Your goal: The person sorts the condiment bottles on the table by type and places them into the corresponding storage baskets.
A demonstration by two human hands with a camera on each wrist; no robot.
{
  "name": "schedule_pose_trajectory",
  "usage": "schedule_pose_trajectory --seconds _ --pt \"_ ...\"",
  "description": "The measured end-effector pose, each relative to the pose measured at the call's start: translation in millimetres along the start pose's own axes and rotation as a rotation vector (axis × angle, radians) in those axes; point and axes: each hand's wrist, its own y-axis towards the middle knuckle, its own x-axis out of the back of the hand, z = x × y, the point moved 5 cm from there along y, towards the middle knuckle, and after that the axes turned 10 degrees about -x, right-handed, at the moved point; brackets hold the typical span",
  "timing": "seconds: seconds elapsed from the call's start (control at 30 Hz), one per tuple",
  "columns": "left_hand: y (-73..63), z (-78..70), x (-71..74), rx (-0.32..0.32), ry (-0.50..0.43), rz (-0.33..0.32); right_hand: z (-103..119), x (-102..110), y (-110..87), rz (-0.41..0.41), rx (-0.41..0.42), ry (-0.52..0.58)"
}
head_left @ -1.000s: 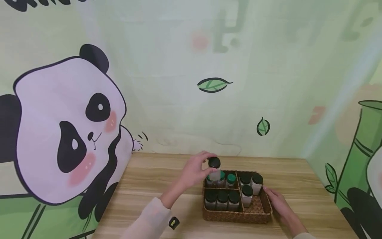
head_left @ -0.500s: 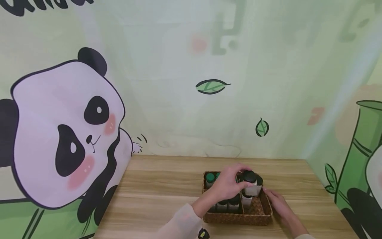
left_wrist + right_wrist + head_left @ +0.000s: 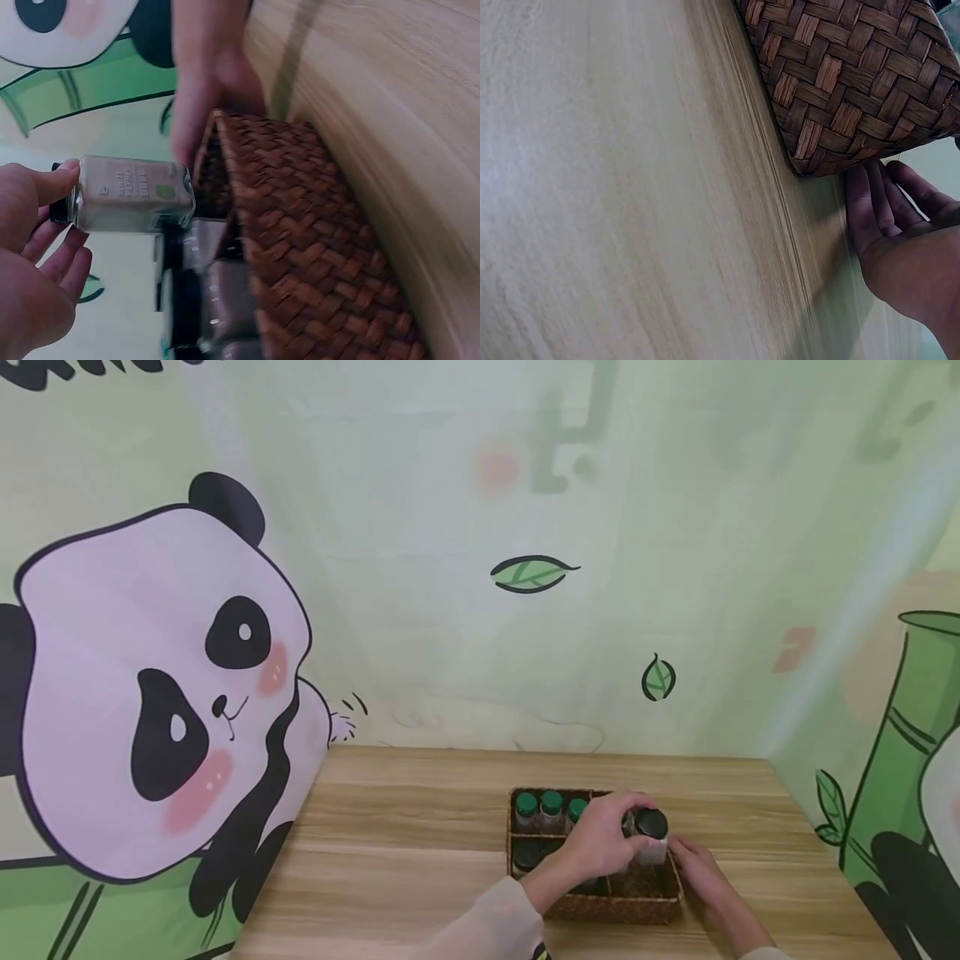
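My left hand [image 3: 598, 842] pinches a spice jar [image 3: 651, 825] by its black cap, above the right-hand compartments of a woven basket [image 3: 622, 908]. In the left wrist view the jar [image 3: 135, 191] is square, clear and labelled white pepper; its pale contents show through. My right hand [image 3: 703, 875] touches the basket's right side. Seen from the right wrist, the fingers [image 3: 861, 199] are fairly straight against the woven wall. Green-capped jars [image 3: 551, 802] stand in the back left compartment. Black-capped jars [image 3: 527, 858] in the front left are partly hidden by my left arm.
The basket stands on a wood-grain table [image 3: 405, 827]. Behind it hangs a backdrop [image 3: 435, 635] printed with a panda and leaves. A small dark and yellow item [image 3: 542, 952] peeks out by my left sleeve at the front.
My left hand has carried the white pepper jar rightward, from over the green-capped jars to over the right compartments, and lower. My right hand has stayed at the basket's side.
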Motion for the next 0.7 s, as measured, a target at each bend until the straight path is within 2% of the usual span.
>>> schedule_pose_trajectory --seconds 0.17,0.4,0.57,0.7 --pt "-1.1 6.4 -15.7 0.029 0.071 0.022 1.4 1.6 1.0 0.027 -0.017 0.001" --pt "-4.7 17.9 -34.6 0.109 0.164 0.036 1.3 -0.3 0.0 0.037 -0.006 0.007" --pt "-4.2 22.0 -42.9 0.092 0.246 0.058 1.2 -2.5 -1.4 0.037 0.002 0.004" --pt "-1.7 23.2 -48.6 0.098 0.311 0.101 1.4 -1.9 -2.0 0.017 0.001 0.028"
